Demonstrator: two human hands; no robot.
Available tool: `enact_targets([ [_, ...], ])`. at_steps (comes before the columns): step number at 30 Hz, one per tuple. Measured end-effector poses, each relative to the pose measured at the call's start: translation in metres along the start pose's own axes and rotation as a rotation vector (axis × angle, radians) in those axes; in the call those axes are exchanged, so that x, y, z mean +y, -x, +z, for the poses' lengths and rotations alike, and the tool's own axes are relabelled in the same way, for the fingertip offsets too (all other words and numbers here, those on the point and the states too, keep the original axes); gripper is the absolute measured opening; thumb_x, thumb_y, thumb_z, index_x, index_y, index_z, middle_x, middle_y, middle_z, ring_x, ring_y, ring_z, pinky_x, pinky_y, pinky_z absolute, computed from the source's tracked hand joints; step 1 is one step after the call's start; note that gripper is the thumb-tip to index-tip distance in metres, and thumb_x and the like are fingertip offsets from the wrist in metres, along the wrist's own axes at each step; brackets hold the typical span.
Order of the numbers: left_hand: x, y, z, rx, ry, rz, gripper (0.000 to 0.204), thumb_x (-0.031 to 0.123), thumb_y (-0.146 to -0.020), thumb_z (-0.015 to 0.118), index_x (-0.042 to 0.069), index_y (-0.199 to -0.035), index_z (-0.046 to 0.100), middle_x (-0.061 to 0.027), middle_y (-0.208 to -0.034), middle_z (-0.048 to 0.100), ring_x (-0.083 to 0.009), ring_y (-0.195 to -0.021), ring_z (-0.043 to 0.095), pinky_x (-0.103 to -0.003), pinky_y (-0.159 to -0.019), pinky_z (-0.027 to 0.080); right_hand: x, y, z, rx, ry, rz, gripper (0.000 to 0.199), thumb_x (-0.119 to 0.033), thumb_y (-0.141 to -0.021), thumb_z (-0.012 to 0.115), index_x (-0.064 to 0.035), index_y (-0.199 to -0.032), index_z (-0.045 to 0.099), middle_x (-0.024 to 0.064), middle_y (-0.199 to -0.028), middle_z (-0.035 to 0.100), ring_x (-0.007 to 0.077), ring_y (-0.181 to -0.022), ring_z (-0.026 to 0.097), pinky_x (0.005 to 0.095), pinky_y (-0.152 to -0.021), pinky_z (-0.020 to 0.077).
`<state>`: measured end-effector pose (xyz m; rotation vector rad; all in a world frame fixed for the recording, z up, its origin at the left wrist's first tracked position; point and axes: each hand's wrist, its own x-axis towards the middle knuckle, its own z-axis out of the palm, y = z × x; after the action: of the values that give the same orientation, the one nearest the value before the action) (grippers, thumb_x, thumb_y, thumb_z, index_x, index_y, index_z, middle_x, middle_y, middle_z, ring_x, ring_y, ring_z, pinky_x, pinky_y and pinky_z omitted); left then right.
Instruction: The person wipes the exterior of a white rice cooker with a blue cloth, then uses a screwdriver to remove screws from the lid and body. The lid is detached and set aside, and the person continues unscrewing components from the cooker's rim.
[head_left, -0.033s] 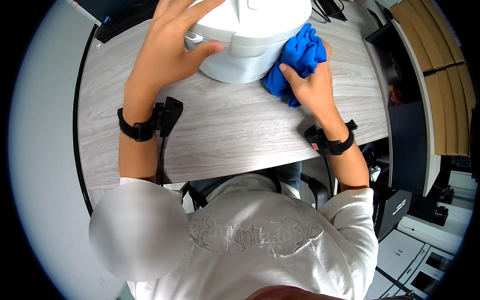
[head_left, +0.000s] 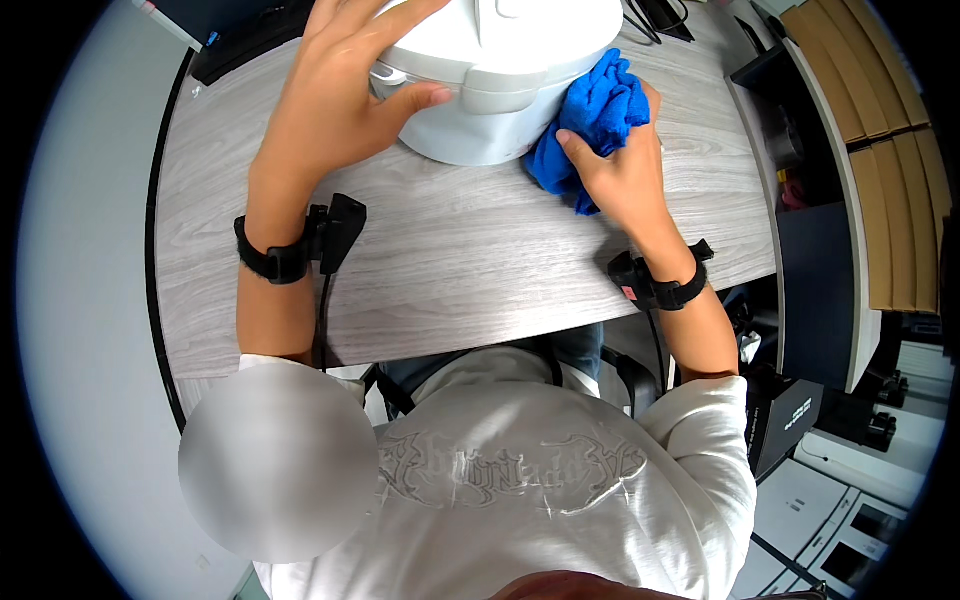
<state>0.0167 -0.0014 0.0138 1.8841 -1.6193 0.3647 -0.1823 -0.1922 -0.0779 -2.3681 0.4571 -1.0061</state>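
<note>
Fingers [head_left: 582, 153] of the right hand [head_left: 628, 182] gripped a crumpled bright blue cloth [head_left: 602, 105] at the upper centre-right of the frame, against a rounded white lidded appliance [head_left: 475, 132] at top centre. The left hand [head_left: 335, 110] spread its fingers, thumb apart, at the appliance's left side. Beneath lay a pale grey wood-grain surface [head_left: 455, 270]; brown cardboard boxes [head_left: 893, 215] stood at upper right.

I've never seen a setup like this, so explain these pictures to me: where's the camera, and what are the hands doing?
There's no robot, just two bare human hands. The view comes from a wide fisheye camera worn on the head, looking down, so straight edges look bent. The left hand is spread against a white lidded appliance standing on a grey wood-grain table. The right hand holds a bunched blue cloth at its side. Each wrist wears a black strap.
</note>
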Motion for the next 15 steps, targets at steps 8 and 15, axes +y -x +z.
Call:
enact_targets([
  [8,0.001,0.0,0.019,0.195,-0.142,0.117,0.072,0.024,-0.06,0.092,0.005,-0.124,0.068,-0.0209,-0.133,0.061,-0.045,-0.12,0.05,-0.053,-0.103,0.041,-0.014,0.019,0.012,-0.133,0.038,0.022,0.061,-0.006,-0.08,0.08,0.0016,-0.129,0.045,0.0226,-0.122,0.054,0.0422,-0.109,0.062,0.0423,-0.088,0.053],
  [15,-0.004,0.004,0.027,0.267,-0.279,0.212,0.074,0.04,-0.062,0.091,0.017,-0.128,0.069,-0.0066,-0.136,0.065,-0.0305,-0.119,0.055,-0.04,-0.095,0.044,-0.018,0.01,0.003,-0.024,-0.105,0.097,0.062,0.002,-0.075,0.077,-0.0014,-0.128,0.045,0.0229,-0.11,0.062,0.0403,-0.1,0.066,0.0431,-0.087,0.0537],
])
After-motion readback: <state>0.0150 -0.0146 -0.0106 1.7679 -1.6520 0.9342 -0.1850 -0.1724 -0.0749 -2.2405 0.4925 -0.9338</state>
